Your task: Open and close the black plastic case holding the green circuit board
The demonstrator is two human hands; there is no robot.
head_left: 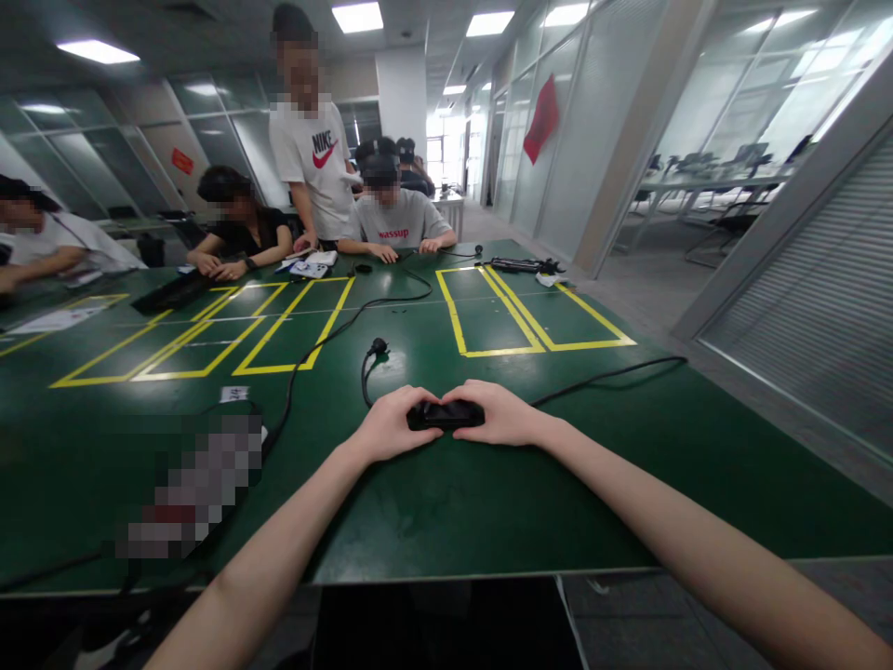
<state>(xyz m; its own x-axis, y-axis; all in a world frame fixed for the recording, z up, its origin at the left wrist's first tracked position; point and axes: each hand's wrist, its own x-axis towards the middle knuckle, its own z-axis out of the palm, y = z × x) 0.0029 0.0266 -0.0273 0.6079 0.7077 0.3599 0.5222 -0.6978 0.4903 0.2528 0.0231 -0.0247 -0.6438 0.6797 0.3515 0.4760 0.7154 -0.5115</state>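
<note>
Near the front of the green table, both my hands grip the two ends of a glossy black block that looks like a power adapter [452, 415]. My left hand [394, 423] curls round its left end, thumb and fingers closed on it. At the right end, my right hand [499, 414] is wrapped the same way, the fingertips of both hands nearly meeting. A short cord with a black plug [378, 347] comes out behind my left hand. Beyond my right wrist a black cable [606, 372] runs off to the right. My palms hide the block's ends.
Yellow tape rectangles [460, 321] mark the green table [419, 521]. A long black cable [335, 328] crosses it to a blurred-out object [202, 484] at front left. Several people sit opposite; one person [313, 167] stands. Black items [520, 265] lie at the far right.
</note>
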